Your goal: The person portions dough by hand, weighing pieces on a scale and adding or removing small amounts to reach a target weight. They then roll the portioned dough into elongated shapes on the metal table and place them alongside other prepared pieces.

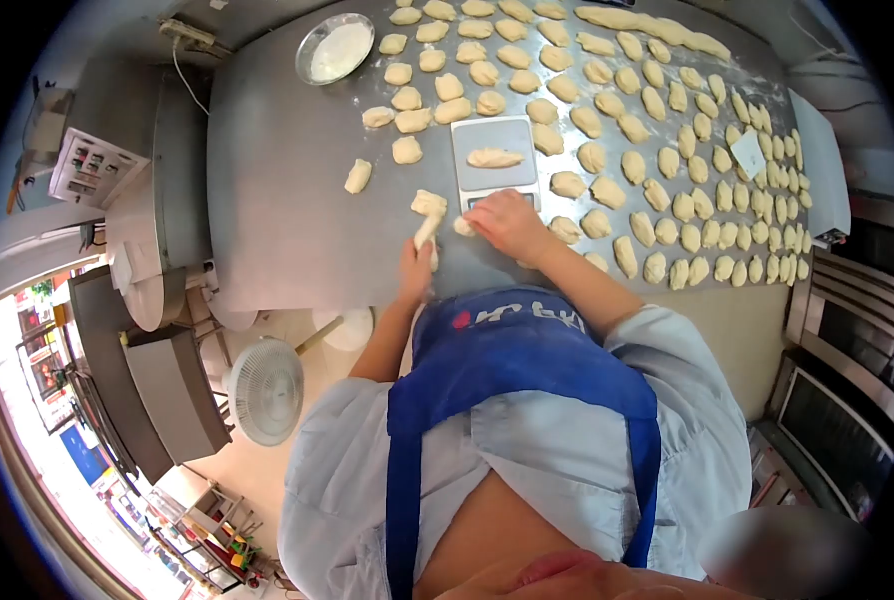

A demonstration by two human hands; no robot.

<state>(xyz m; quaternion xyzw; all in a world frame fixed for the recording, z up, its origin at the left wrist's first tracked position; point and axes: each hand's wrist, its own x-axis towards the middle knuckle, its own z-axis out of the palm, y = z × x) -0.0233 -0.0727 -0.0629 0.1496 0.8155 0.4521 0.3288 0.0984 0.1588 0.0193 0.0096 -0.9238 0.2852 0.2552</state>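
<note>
My left hand (416, 270) is closed around the lower end of a strip of dough (429, 222) near the table's front edge. The strip's wider far end points away from me. My right hand (512, 226) is closed, with a small piece of dough (463, 227) at its fingertips, just in front of the digital scale (464, 178). On the scale's plate lies one elongated dough piece (494, 158). My right fingers partly cover the scale's display.
Rows of dough pieces (592, 157) cover the middle and right of the steel table (277, 190). A long dough roll (657, 30) lies at the far edge. A bowl of flour (339, 52) stands at the far left. A white fan (267, 391) is at my left.
</note>
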